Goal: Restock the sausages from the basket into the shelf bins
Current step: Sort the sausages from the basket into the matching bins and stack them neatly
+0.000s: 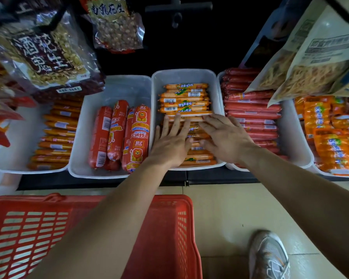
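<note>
Glossy film-wrapped sausages, seemingly matt plastic bin, red plastic basket.

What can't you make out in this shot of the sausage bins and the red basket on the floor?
Head view only:
1. Red basket: the left forearm and the bottom edge hide much of it; remaining sausages unknown.
2. Middle bin: left hand and right hand cover the front rows of orange sausages.
3. Red sausages: hanging snack bags hide the back rows.
4. Print between the hands: blurred.

Pale floor tiles fill five o'clock; a black shelf edge crosses the middle; snack bags hang at ten o'clock; the recess behind seems unlit.
</note>
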### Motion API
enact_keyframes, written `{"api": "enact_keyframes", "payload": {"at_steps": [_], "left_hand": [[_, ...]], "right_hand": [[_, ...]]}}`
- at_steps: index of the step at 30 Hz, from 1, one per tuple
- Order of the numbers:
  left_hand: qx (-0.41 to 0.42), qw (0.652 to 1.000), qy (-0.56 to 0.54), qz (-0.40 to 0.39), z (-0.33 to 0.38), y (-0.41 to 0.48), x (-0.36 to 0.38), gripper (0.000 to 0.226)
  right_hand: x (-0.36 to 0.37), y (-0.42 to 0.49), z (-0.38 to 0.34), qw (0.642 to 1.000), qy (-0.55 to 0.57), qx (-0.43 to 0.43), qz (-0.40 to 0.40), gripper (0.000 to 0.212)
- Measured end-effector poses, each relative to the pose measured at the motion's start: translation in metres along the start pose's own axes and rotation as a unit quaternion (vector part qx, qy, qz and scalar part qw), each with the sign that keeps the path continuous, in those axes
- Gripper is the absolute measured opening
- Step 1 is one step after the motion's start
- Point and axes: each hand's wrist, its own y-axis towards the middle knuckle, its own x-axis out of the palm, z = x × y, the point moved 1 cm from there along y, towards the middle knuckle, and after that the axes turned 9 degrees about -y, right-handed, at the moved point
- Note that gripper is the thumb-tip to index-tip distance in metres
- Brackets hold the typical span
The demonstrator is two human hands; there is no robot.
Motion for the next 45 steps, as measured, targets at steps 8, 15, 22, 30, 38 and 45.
{"api": "enact_keyframes", "payload": {"at_steps": [8, 15, 22, 30, 38, 45], "left_hand": [[-0.039, 0.998, 0.002, 0.050, 0.001, 0.022, 0.002, 0.070], [-0.022, 0.995, -0.015, 0.100, -0.001, 0.030, 0.001, 0.072], [-0.017, 0.997, -0.010, 0.076, -0.006, 0.039, 0.000, 0.066], [0.026, 0.989, -0.097, 0.104, 0.017, -0.052, -0.051, 0.065], [-0.106, 0.979, -0.091, 0.146, -0.062, -0.147, -0.096, 0.063], [-0.145, 0.982, -0.050, 0.113, -0.117, -0.150, -0.097, 0.059]], "right_hand": [[-0.004, 0.018, 0.000, 0.999, -0.018, 0.021, -0.032, 0.068], [-0.001, 0.013, -0.003, 0.998, -0.010, 0.022, 0.054, 0.055], [-0.002, 0.015, -0.006, 0.999, -0.010, 0.037, -0.013, 0.066], [-0.078, 0.009, -0.019, 0.997, 0.046, 0.057, -0.017, 0.060], [-0.132, 0.001, -0.101, 0.997, 0.018, -0.005, -0.074, 0.063], [-0.073, 0.021, -0.171, 0.984, 0.145, 0.078, -0.075, 0.080]]}}
